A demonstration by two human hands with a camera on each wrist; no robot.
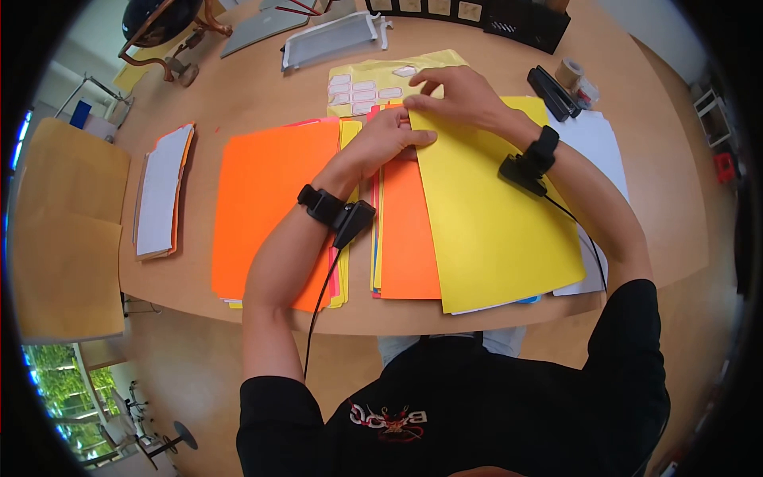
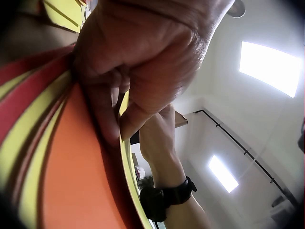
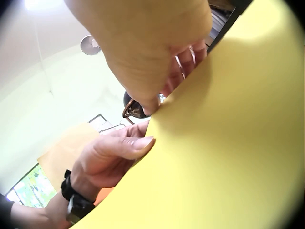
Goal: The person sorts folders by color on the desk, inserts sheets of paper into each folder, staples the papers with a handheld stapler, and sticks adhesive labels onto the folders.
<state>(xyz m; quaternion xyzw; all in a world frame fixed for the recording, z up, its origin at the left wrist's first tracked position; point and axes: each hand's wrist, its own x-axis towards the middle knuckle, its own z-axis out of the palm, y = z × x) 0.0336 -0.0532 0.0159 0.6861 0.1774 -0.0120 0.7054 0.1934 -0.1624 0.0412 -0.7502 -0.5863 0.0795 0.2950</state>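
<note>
My left hand (image 1: 380, 143) pinches the left edge of a large yellow sheet (image 1: 501, 222) near its top corner, thumb on top and fingers underneath. That edge is lifted off a stack with an orange sheet (image 1: 409, 230) on top. In the left wrist view, red, yellow and orange layers (image 2: 71, 167) fan out beside the fingers. My right hand (image 1: 461, 95) is over the sheet's top left corner, its thumb tip right at the corner. Its index finger stands apart from the thumb; the other fingers reach past the top edge, partly hidden in the right wrist view.
An orange-topped stack (image 1: 270, 199) lies left, with a smaller white-topped pile (image 1: 163, 191) farther left. A yellow envelope with labels (image 1: 373, 79) lies behind the hands. White sheets (image 1: 596, 151), a black stapler (image 1: 552, 93) and a tape roll (image 1: 568, 73) are at right.
</note>
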